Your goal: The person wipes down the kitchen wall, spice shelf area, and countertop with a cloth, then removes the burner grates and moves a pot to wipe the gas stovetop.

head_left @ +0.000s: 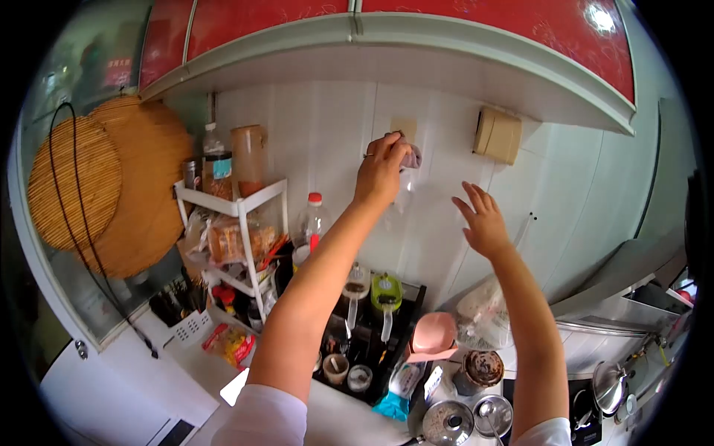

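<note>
My left hand [381, 172] is raised to the white tiled wall, its fingers closed round a greyish-purple cloth [411, 157]. Part of the cloth pokes out to the right of the fingers, just below a beige plate [404, 128] on the wall. My right hand [486, 224] hovers in front of the tiles with fingers spread and nothing in them. Above and to its right, a beige covered socket box [498, 135] is fixed to the wall.
Red cabinets [268, 24] overhang the wall. At left stand a white rack [242, 207] and woven round trays [141, 186]. Below are a black tray [416, 297] of seasoning jars, a pink container [433, 334], a lidded pot [448, 424] and a metal bowl [504, 416].
</note>
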{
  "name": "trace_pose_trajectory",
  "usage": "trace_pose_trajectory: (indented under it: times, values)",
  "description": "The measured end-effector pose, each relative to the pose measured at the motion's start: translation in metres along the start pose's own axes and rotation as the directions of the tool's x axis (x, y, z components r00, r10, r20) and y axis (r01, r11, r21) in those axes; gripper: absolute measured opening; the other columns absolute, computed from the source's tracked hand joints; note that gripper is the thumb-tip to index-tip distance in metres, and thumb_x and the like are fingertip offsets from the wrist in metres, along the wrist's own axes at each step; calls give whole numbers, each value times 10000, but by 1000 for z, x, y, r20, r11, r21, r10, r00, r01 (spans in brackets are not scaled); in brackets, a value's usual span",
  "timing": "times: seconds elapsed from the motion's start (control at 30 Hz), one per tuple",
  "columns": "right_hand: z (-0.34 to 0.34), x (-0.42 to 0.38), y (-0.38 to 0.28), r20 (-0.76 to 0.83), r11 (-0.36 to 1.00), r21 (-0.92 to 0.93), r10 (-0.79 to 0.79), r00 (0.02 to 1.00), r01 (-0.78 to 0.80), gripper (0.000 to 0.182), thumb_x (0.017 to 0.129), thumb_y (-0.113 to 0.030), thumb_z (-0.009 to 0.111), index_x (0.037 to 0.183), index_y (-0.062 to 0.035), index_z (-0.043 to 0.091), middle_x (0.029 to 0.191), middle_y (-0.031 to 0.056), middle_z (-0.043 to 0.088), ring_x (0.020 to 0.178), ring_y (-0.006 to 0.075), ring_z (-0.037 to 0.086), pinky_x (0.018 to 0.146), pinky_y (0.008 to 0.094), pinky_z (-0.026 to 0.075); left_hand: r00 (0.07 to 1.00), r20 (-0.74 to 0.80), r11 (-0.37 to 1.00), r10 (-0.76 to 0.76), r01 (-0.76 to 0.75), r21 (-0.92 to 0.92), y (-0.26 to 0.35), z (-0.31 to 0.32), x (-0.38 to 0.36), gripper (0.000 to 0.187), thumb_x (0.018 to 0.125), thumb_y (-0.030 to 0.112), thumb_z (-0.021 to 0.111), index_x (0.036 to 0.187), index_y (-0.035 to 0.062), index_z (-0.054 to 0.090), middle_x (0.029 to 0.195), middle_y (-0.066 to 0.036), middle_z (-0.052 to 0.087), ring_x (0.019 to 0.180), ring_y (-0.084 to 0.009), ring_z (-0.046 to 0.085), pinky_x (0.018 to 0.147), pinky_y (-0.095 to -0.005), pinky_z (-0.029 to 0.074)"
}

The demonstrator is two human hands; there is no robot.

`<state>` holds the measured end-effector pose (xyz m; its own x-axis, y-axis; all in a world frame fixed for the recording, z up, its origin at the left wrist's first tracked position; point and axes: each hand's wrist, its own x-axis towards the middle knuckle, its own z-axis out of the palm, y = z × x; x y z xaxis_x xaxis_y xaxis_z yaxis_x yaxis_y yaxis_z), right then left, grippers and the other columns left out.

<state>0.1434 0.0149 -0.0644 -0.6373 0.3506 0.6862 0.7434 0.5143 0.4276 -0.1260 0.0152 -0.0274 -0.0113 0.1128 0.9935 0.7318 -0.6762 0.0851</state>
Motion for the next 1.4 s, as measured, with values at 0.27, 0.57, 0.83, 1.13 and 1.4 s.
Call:
trace_pose_trajectory:
  times: [0.27,0.57,0.83,1.13,1.4]
  values:
    - [43,59,-36,191,851,-346,477,858,-396,1313,484,-307,936,1547,-164,179,1621,136,37,1484,383,78,1160,589,201,918,123,922,377,-385,48,-23,36,54,155,838,89,576,981,122,624,1328,-48,555,1278,-334,482,1007,-414,466]
    - [46,52,-35,127,879,-280,433,892,-387,1343,451,-267,948,1546,-165,178,1617,147,40,1470,401,116,1140,597,234,928,144,866,343,-372,334,-119,36,70,313,886,107,519,1193,139,570,1427,-32,472,1311,-328,439,1013,-438,451]
    - [50,55,-39,124,879,-293,424,897,-375,1354,424,-283,954,1536,-127,199,1607,175,69,1468,411,111,1135,604,232,799,-8,678,-601,514,526,-263,-39,66,632,882,216,545,1386,-125,375,1493,-275,235,1286,-519,338,1047,-557,369]
    - [56,56,-42,110,854,-343,449,887,-390,1398,416,-310,955,1542,-99,153,1605,200,57,1470,427,88,1132,598,246,791,323,849,-520,433,304,-128,10,7,1101,860,628,547,1460,-159,64,1486,-452,-33,1362,-649,0,1113,-666,104]
    - [59,54,-40,104,854,-360,435,894,-374,1428,405,-270,964,1542,-76,122,1598,222,40,1468,439,80,1134,593,246,312,-28,309,-950,949,64,-238,-17,62,1193,797,801,435,1469,-132,118,1498,-428,38,1350,-648,115,1083,-678,191]
